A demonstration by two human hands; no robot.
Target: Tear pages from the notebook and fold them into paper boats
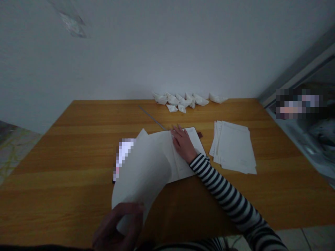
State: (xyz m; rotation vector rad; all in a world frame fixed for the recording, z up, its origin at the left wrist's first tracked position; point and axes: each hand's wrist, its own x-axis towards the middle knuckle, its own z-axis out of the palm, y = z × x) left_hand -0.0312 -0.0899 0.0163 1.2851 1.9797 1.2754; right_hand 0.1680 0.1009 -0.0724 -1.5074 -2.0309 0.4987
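An open notebook (190, 139) lies on the wooden table (78, 146). My right hand (183, 143) rests flat on its right page, fingers stretched out, the striped sleeve trailing back to the lower right. My left hand (117, 230), near the front edge, pinches the lower corner of a white page (142, 170) that curves up and away from the notebook. The page hides most of the notebook's left side.
A stack of loose white sheets (234, 148) lies to the right of the notebook. Several folded paper boats (183, 100) sit by the wall at the back. A thin ruler (151, 118) lies diagonally behind the notebook. A phone (123, 153) rests at the notebook's left.
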